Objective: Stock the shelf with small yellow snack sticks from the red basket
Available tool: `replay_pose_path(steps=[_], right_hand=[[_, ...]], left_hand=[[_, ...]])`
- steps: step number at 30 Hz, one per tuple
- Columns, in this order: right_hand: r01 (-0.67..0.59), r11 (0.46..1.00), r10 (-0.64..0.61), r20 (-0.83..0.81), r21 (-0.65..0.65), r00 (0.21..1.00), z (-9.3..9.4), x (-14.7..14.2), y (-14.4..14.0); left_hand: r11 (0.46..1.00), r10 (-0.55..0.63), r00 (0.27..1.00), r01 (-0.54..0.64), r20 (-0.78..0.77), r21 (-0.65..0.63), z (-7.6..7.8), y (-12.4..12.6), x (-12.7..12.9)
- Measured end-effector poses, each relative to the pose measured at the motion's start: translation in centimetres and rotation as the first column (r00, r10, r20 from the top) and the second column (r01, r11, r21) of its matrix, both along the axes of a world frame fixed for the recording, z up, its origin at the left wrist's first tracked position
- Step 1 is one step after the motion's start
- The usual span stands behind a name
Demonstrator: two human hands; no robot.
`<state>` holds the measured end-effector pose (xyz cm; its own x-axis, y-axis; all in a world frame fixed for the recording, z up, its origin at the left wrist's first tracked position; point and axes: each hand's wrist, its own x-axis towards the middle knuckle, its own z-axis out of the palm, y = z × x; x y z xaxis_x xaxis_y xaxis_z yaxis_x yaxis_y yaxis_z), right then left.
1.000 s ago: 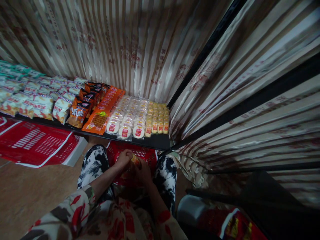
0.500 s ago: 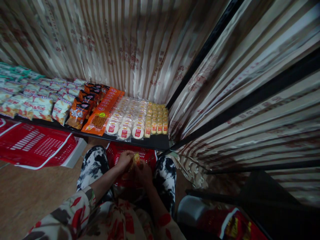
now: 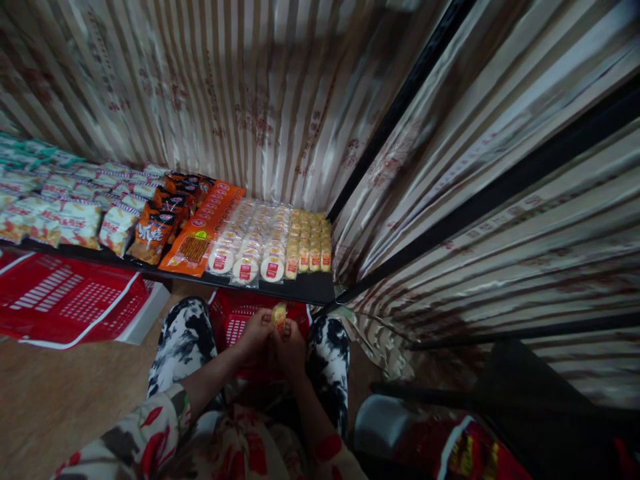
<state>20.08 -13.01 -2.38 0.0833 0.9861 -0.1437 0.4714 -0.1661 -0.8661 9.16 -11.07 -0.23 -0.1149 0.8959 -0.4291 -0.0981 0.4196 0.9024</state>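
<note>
Between my knees, both hands meet on a small yellow snack packet (image 3: 279,315) with a red label, held upright. My left hand (image 3: 256,331) pinches it from the left side. The fingers of my right hand (image 3: 292,345) are closed round its lower right part. Below them is a red plastic basket (image 3: 235,325), partly hidden by my hands and forearms. Just beyond, on the black shelf (image 3: 310,287), stand rows of similar yellow packets (image 3: 315,259) and round white wrapped crackers (image 3: 245,269).
Leftward on the shelf lie a flat orange snack bag (image 3: 194,248), orange-black bags (image 3: 153,230) and white snack bags (image 3: 80,220). A red basket (image 3: 75,300) with a white handle is on the floor at left. Black poles (image 3: 400,113) and striped curtains (image 3: 240,100) enclose the corner.
The yellow packet has been turned more upright and raised slightly between my hands. The whole view has shifted a little, so the shelf appears slightly further left and lower.
</note>
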Motion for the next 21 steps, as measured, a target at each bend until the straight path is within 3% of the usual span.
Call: replay_pose_path(steps=[5,8,11,16,21], right_hand=[[0.022,0.999,-0.024,0.051,0.045,0.998,0.0,0.2,0.2],[0.039,0.997,-0.043,0.066,0.062,0.997,0.2,0.3,0.2],[0.072,0.995,-0.077,0.072,0.076,0.994,0.5,0.4,0.4],[0.084,0.986,-0.099,0.102,0.145,0.99,0.7,0.8,1.3],[0.093,0.943,-0.128,0.09,0.32,0.988,0.5,1.3,2.0]], left_hand=[[0.995,-0.048,0.985,0.062,-0.163,0.079,-1.0,0.1,0.3],[0.979,-0.058,0.932,0.123,-0.358,0.162,-1.9,0.5,0.3],[0.968,-0.053,0.897,0.154,-0.439,0.198,-2.2,0.9,0.6],[0.964,-0.013,0.884,0.135,-0.468,0.228,-0.5,1.4,1.5],[0.963,-0.029,0.861,0.16,-0.508,0.217,2.2,1.7,2.1]])
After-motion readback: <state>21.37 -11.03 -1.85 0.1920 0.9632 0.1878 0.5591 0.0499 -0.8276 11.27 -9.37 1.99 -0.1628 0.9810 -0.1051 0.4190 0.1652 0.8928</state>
